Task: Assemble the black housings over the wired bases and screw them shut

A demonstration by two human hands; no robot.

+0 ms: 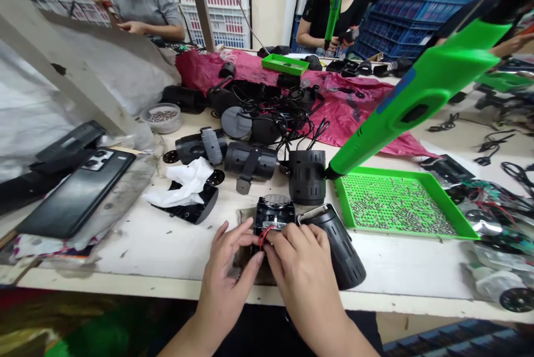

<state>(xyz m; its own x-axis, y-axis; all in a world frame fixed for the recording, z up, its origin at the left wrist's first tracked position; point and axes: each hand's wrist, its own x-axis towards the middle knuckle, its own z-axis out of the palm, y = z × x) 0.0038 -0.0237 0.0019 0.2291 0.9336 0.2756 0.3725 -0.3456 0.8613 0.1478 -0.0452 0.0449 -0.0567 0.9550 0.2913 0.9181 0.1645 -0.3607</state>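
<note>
Right at the near side of the white counter (137,259), taking the housing as clock centre: the left hand (229,259), fingers loosely spread, works from eight o'clock, the right hand (302,257) curls in from five. Both meet at thin red wires (263,234) on the open black plastic housing (275,217); whether either grip is pinching them, can't tell. Wire handling looks like the step in hand; the next move calls for light fingertips, no snagging. At four, a slotted black plastic cylinder (344,254) lies close by; toward three, farther off, a green plastic tray (344,204).
</note>
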